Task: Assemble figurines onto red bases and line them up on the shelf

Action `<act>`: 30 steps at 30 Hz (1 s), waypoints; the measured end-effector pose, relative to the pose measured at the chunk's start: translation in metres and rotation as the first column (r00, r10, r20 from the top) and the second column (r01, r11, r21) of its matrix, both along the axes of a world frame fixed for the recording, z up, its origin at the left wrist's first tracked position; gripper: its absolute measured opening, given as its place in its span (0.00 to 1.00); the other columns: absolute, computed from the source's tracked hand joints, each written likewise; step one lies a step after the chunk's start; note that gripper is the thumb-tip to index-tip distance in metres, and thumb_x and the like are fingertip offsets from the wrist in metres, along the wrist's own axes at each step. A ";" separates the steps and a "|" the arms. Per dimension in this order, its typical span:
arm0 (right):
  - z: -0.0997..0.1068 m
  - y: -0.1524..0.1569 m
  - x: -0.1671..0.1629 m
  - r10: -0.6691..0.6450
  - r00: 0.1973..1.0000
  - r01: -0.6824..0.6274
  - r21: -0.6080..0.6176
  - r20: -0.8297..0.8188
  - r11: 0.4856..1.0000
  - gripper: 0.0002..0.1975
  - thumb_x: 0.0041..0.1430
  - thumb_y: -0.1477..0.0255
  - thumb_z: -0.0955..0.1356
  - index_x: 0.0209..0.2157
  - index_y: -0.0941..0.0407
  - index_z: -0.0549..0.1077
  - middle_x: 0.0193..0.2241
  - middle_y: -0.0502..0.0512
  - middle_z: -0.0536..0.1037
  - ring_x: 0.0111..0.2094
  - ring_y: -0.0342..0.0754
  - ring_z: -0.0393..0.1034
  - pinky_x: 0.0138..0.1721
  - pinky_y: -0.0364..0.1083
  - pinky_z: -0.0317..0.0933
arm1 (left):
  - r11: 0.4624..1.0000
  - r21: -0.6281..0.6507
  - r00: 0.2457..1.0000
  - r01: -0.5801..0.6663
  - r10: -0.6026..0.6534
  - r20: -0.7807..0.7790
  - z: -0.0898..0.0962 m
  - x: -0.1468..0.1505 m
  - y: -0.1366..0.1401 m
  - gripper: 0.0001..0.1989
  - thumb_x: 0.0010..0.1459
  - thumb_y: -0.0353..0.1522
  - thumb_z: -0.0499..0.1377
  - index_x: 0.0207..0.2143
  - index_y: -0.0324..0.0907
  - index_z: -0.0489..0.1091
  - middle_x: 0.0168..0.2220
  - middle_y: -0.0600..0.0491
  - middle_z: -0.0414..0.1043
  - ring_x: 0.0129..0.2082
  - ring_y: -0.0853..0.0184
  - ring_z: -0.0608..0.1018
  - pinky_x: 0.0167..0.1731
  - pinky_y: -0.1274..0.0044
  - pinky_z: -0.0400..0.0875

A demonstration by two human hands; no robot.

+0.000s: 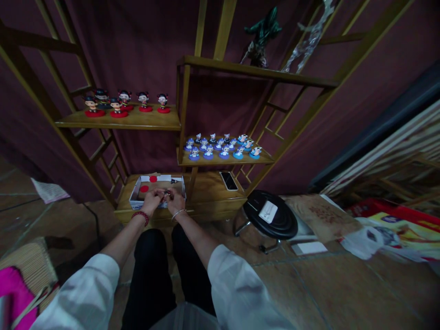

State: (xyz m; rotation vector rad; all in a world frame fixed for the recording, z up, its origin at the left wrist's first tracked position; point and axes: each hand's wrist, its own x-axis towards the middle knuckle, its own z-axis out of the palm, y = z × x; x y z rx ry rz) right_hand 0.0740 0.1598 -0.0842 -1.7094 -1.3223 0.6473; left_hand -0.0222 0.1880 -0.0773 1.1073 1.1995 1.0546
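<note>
My left hand and my right hand meet over the front of a shallow white box. The fingers of both are closed in a pinch round a small dark figurine piece, mostly hidden by the fingertips. Inside the box lie two red round bases and, toward its back right, a small dark piece. The box stands on the lowest wooden shelf.
Several red-based figurines stand on the upper left shelf, and several blue and purple ones on the middle shelf. A phone lies right of the box. Below right is a black stool. Larger statues stand on top.
</note>
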 end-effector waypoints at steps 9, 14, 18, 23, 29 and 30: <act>-0.002 0.018 -0.001 0.035 0.999 -0.035 0.010 0.033 0.999 0.12 0.50 0.74 0.64 0.38 0.49 0.71 0.34 0.47 0.76 0.36 0.43 0.70 0.40 0.41 0.62 | 0.999 -0.007 0.999 -0.045 0.045 -0.010 -0.001 -0.002 0.018 0.11 0.37 0.33 0.61 0.26 0.38 0.68 0.19 0.58 0.67 0.19 0.74 0.69 0.23 0.80 0.65; -0.010 0.027 0.000 0.033 0.999 -0.033 -0.008 0.032 0.999 0.13 0.49 0.75 0.65 0.38 0.49 0.71 0.32 0.46 0.76 0.33 0.43 0.70 0.38 0.41 0.62 | 0.998 -0.005 0.998 -0.056 0.055 -0.022 -0.004 -0.002 0.026 0.11 0.37 0.34 0.62 0.25 0.37 0.69 0.16 0.58 0.66 0.18 0.74 0.68 0.22 0.80 0.65; -0.017 0.034 0.000 0.042 0.999 -0.042 -0.018 0.028 0.999 0.12 0.49 0.75 0.65 0.37 0.48 0.71 0.30 0.45 0.76 0.32 0.42 0.70 0.36 0.41 0.63 | 0.997 0.011 0.996 -0.074 0.074 -0.049 -0.011 -0.003 0.033 0.09 0.38 0.33 0.61 0.25 0.38 0.69 0.18 0.58 0.67 0.19 0.73 0.69 0.23 0.80 0.65; -0.021 0.042 0.000 0.065 0.998 -0.065 -0.016 0.021 0.998 0.12 0.48 0.74 0.66 0.36 0.49 0.72 0.31 0.46 0.76 0.33 0.43 0.70 0.37 0.41 0.63 | 0.996 0.015 0.991 -0.089 0.090 -0.095 -0.018 -0.006 0.041 0.06 0.40 0.30 0.59 0.24 0.38 0.70 0.19 0.57 0.68 0.18 0.73 0.69 0.23 0.79 0.65; -0.024 0.049 -0.001 0.087 0.996 -0.087 -0.004 0.000 0.996 0.12 0.47 0.75 0.65 0.36 0.50 0.72 0.30 0.47 0.76 0.32 0.42 0.70 0.37 0.41 0.63 | 0.996 0.007 0.990 -0.084 0.085 -0.108 -0.016 -0.011 0.044 0.03 0.41 0.27 0.56 0.24 0.39 0.68 0.19 0.56 0.68 0.19 0.72 0.70 0.24 0.78 0.67; -0.025 0.050 0.000 0.086 0.996 -0.086 -0.002 -0.004 0.996 0.12 0.47 0.76 0.66 0.36 0.51 0.71 0.30 0.47 0.76 0.32 0.43 0.70 0.37 0.41 0.63 | 0.997 0.003 0.991 -0.082 0.082 -0.109 -0.016 -0.012 0.045 0.03 0.42 0.26 0.56 0.24 0.39 0.68 0.19 0.56 0.68 0.19 0.72 0.70 0.24 0.78 0.67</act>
